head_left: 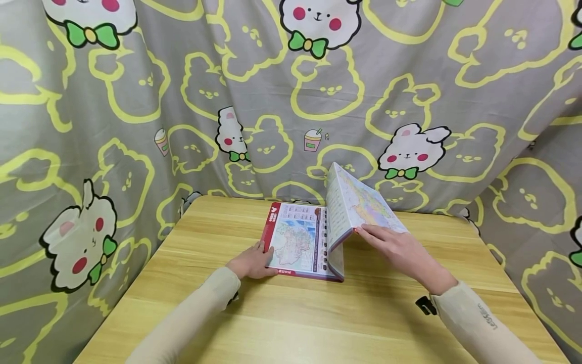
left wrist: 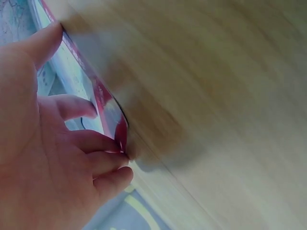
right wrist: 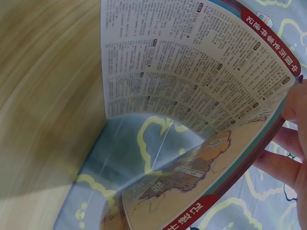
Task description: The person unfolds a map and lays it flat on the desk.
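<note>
A folded, glossy map with a red border lies on the wooden table. Its left panel is flat and shows a coloured map and a column of text. The right flap stands raised like a tent, its printed text side visible in the right wrist view. My left hand rests on the map's lower left edge, fingertips touching the red border. My right hand grips the flap's lower outer edge, with its fingers behind the sheet.
A grey curtain printed with yellow bunny outlines and white bunnies hangs close behind and beside the table. The table's far edge meets the cloth. Light wood stretches in front of the map.
</note>
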The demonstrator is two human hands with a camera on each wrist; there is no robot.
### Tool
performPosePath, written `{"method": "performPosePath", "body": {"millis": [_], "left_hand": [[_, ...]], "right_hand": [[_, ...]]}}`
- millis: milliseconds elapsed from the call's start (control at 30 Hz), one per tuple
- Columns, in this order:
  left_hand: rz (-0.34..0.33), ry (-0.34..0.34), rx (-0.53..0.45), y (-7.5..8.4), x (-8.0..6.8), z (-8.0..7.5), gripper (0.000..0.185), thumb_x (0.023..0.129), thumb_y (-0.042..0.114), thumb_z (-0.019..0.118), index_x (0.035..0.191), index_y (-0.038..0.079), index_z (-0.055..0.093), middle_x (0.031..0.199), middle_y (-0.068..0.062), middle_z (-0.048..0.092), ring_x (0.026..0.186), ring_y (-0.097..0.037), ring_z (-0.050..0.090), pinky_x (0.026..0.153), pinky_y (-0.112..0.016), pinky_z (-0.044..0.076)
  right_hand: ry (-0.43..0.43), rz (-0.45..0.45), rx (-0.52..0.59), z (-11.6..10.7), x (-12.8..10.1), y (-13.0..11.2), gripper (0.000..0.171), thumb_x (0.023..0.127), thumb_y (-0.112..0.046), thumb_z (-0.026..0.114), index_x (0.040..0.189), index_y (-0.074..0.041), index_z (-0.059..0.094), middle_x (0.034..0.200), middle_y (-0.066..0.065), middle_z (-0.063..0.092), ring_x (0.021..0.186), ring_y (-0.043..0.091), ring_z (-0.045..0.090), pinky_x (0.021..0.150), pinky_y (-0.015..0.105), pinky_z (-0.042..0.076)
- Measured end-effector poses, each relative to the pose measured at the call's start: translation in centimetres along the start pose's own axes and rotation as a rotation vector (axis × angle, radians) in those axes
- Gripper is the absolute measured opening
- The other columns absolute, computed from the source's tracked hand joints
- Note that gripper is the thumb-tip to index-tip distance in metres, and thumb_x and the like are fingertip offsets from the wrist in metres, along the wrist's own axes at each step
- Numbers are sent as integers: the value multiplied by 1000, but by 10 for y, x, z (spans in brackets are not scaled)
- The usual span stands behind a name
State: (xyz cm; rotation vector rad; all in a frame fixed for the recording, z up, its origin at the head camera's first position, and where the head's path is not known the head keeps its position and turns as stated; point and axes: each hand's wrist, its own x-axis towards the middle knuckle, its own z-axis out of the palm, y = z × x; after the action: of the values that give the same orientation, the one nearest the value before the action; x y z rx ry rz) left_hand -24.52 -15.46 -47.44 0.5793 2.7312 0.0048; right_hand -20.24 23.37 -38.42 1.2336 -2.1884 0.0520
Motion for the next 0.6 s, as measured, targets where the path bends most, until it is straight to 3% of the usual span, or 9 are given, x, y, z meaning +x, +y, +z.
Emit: {"method": "performPosePath", "body": {"millis": [367, 600], "left_hand": [[-16, -10, -17, -8, 1, 1, 83, 89, 59, 52, 148, 4, 30, 151, -26, 20, 139, -39, 18, 110, -46, 22], [-14, -11, -55, -12, -3, -3, 82, 89, 56, 55, 147, 2, 32, 150, -28, 21, 139, -40, 18, 109, -48, 23]], "right_hand": [[63, 13, 7, -5, -3, 3, 50, 105, -28, 21, 129, -5, 58, 121, 11, 61, 101, 30, 62, 60, 46, 53], [35, 36, 12, -6, -6, 5, 51, 105, -31, 20, 131, -6, 56, 125, 11, 59, 105, 30, 61, 62, 46, 53]]}}
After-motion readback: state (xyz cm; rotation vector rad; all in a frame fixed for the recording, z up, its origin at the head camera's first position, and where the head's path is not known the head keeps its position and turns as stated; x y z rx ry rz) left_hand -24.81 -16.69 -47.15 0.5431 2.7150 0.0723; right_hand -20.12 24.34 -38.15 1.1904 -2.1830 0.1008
